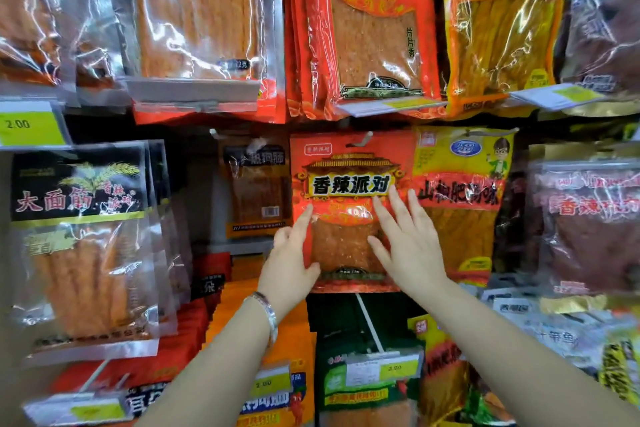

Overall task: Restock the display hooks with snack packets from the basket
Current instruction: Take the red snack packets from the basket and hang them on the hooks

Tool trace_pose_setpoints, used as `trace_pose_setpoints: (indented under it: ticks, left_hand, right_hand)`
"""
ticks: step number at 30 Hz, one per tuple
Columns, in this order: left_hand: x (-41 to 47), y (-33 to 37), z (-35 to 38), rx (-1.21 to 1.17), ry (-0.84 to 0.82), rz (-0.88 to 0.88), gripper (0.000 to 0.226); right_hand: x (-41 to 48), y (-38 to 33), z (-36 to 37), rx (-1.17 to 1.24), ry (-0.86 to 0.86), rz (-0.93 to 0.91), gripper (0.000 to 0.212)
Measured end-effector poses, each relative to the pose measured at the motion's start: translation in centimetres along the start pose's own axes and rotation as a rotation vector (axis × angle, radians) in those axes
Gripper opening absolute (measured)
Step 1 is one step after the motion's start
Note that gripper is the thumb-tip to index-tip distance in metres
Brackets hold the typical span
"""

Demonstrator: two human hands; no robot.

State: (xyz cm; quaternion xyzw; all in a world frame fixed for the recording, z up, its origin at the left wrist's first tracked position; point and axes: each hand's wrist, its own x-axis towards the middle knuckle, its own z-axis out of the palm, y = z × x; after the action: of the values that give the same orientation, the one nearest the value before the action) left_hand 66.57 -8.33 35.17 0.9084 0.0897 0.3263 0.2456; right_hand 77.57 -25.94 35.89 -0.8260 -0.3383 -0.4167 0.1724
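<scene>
A red snack packet (349, 184) with a palace picture and black lettering hangs in the middle of the display, its top hole at a hook (363, 139). My left hand (294, 260), with a bracelet on the wrist, touches the packet's left edge with straight fingers, thumb on its lower front. My right hand (405, 239) lies flat against the packet's right half, fingers spread and straight. No basket is in view.
Packets hang all around: a matching red one (367, 24) above, a yellow packet (464, 198) right, a black-labelled one (79, 218) left, an orange one (256, 187) set back. Yellow price tags (394, 367) stick out on hook arms below.
</scene>
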Motion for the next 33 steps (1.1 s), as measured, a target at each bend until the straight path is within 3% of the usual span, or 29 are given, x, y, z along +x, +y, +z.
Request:
trace_pose_setpoints:
  ticks: [7, 12, 15, 18, 22, 26, 28, 29, 32, 33]
  left_hand:
    - [3.2, -1.4, 0.1, 0.082, -0.059, -0.119, 0.103]
    - [3.3, -1.4, -0.2, 0.097, -0.117, -0.096, 0.098]
    - [1.5, -0.7, -1.0, 0.093, -0.006, -0.048, 0.075]
    - [-2.8, 0.8, -2.4, -0.065, 0.080, 0.044, 0.046]
    - [-12.6, 1.2, -2.6, -0.294, -0.048, 0.160, 0.025]
    - [-25.1, -1.1, 0.2, -0.420, -0.216, -0.105, 0.023]
    - [-32.0, -3.0, 2.0, -0.532, -0.339, -0.341, 0.017]
    - [-35.6, -3.8, 2.5, -0.699, -0.398, -0.510, 0.014]
    - [-46.7, -5.1, 1.9, -0.766, -0.503, -0.978, 0.052]
    - [-50.6, -5.1, 1.4, -0.631, -0.635, -1.029, 0.047]
  right_hand:
    - [3.4, -1.2, 2.3, -0.141, -0.271, 0.096, 0.067]
    - [3.2, -2.2, 0.8, -0.010, -0.418, 0.170, 0.071]
    - [1.3, -2.4, -1.9, 0.079, -0.336, 0.193, 0.057]
    - [-3.0, -3.1, -4.8, 0.355, -0.350, 0.289, 0.045]
    - [-11.8, -4.5, -7.4, 0.681, -0.455, 0.428, 0.024]
    - [-22.1, -7.3, -8.2, 0.814, -0.549, 0.528, 0.019]
    - [-27.9, -9.2, -8.4, 0.847, -0.644, 0.571, 0.018]
    - [-31.1, -10.2, -8.4, 0.850, -0.720, 0.584, 0.020]
    - [-41.2, -13.3, -8.4, 0.858, -1.007, 0.691, 0.018]
    - [-44.6, -14.5, -8.5, 0.862, -1.120, 0.777, 0.017]
